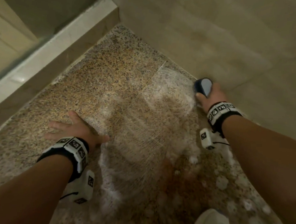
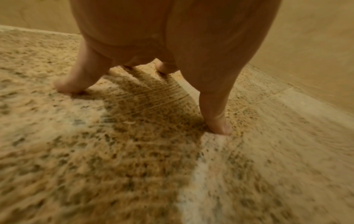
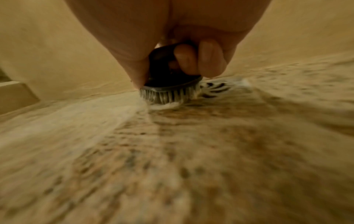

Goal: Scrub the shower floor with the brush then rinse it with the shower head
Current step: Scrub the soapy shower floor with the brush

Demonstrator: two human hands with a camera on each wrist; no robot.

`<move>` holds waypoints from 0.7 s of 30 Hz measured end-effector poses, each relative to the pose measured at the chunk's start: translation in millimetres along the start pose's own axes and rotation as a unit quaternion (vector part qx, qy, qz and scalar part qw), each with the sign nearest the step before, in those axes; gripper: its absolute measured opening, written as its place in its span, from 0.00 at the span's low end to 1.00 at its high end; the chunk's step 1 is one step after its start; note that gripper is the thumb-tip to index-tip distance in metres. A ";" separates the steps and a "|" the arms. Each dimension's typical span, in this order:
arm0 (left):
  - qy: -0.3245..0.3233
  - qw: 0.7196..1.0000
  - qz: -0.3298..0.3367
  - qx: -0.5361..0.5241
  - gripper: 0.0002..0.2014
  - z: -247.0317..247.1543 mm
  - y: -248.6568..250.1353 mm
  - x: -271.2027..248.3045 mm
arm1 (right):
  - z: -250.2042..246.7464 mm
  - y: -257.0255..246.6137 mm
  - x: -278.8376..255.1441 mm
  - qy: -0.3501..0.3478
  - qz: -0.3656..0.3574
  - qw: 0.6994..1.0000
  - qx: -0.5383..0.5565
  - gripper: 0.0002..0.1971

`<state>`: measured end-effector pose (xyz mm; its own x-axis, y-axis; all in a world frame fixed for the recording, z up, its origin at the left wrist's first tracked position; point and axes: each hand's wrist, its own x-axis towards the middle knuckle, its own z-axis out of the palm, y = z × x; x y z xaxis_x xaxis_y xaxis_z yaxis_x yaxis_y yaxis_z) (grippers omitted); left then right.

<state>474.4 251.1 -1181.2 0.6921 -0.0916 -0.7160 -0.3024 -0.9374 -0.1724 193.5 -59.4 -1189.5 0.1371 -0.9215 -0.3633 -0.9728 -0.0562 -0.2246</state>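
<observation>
The right hand (image 3: 172,37) clenches the brush (image 3: 170,81) by its dark handle, bristles pressed into suds on the floor (image 1: 111,78) beside the wall, a light, stiff tool probably slick with soap, while the left hand (image 1: 76,130) lies flat, bracing.

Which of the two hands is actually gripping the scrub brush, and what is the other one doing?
The right hand grips the dark blue round scrub brush, bristles on the foamy speckled stone floor. The left hand holds nothing, fingers spread on the floor.

Speckled granite-like shower floor (image 1: 111,78) wet and foamy, dark plastic brush (image 3: 168,75) with stiff bristles
</observation>
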 end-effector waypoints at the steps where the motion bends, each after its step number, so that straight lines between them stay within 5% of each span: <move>1: 0.001 1.000 -0.001 0.000 0.79 -0.2 -0.2 0.2 | 0.6 7.3 -2.5 0.003 0.013 1.000 0.006 0.32; 5: -0.001 1.000 -0.004 -0.008 0.80 1.2 -0.8 5.1 | 4.1 -13.4 -18.9 0.021 0.041 0.997 0.055 0.32; 10: -0.001 1.000 0.005 -0.021 0.84 2.2 -2.5 10.3 | 38.9 -30.1 -92.9 -0.085 -0.164 0.983 -0.021 0.30; 12: 0.003 1.000 0.012 -0.023 0.84 2.7 -3.5 11.1 | 41.1 -7.6 -103.2 -0.117 -0.179 0.975 -0.055 0.32; 16: 0.017 1.000 0.005 0.003 0.83 2.9 -1.8 9.6 | 18.0 23.4 -71.3 -0.048 -0.105 0.992 -0.058 0.33; 21: 0.017 1.000 0.007 0.026 0.80 0.3 1.3 2.4 | 15.2 -0.1 -47.2 0.005 0.034 0.999 0.019 0.36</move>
<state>475.4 249.8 -1183.4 0.7090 -0.1172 -0.6954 -0.3452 -0.9176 -0.1973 190.0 -10.0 -1186.0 0.0694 -0.9266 -0.3697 -0.9718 0.0208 -0.2347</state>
